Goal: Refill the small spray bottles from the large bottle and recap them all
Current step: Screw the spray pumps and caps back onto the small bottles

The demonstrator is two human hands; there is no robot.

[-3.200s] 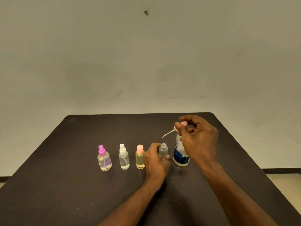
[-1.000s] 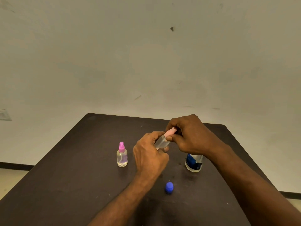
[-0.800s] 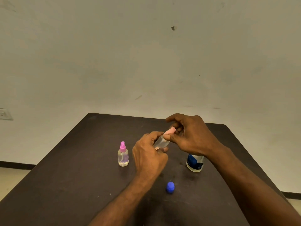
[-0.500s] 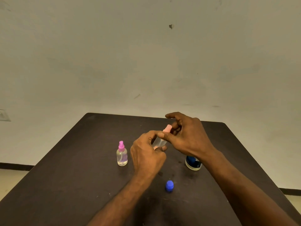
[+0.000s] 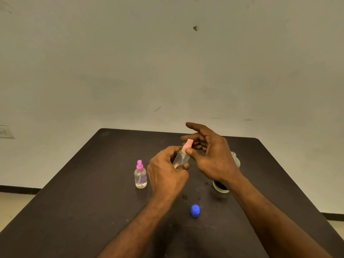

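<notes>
My left hand grips a small clear spray bottle, lifted off the table and tilted right. A pale pink spray cap sits on its neck. My right hand pinches that cap: the thumb presses its base, the middle fingers lie behind it, the index finger sticks out straight. The large bottle with a blue label stands uncapped behind my right wrist, mostly hidden. Its blue cap lies on the table in front.
A small bottle with a magenta spray cap stands left of my left hand. The dark table ends at a far edge near the wall and at side edges left and right. A wall socket sits far left.
The clear bottle has been lifted from the table and the pink cap set on it. My right hand's fingers have spread while turning the cap. The view has shifted left.
</notes>
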